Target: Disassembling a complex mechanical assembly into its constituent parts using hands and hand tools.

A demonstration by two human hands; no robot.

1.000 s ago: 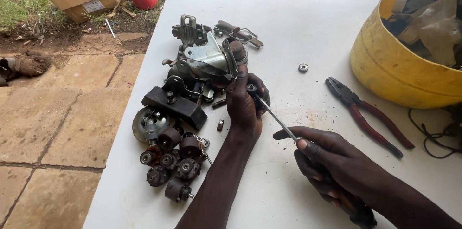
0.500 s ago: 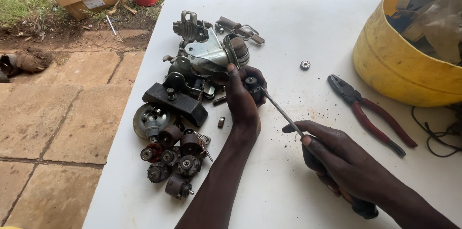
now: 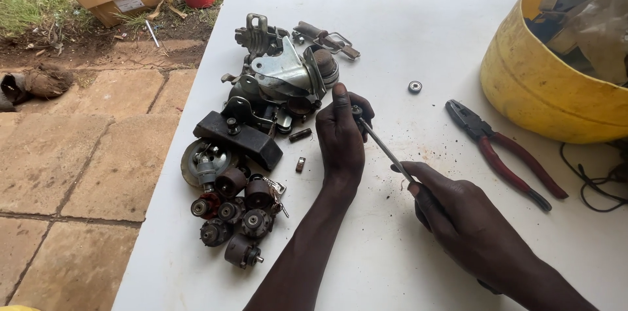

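**Mostly hidden: the small part under the screwdriver tip**

Clearly the largest thing is the white table (image 3: 425,30), smooth and speckled with dark grit, cut off at the right and bottom edges. At upper right a yellow plastic tub (image 3: 543,95) runs out of frame; its contents are too jumbled to name. Left of centre sits a heap of metal motor parts (image 3: 281,79), grey and greasy, with roughly eight small cylindrical rollers (image 3: 239,213) below it; they overlap, so the count is uncertain. One pair of red-handled pliers (image 3: 504,151) lies centre right. The right hand (image 3: 468,223), lower right, is closed around a screwdriver (image 3: 386,147), whose handle is buried in the fist; only the thin steel shaft shows. The left hand (image 3: 340,138), at centre, is curled around a small dark part that its fingers almost wholly cover, where the shaft's tip meets it. One tiny round bearing (image 3: 415,86) lies alone above.
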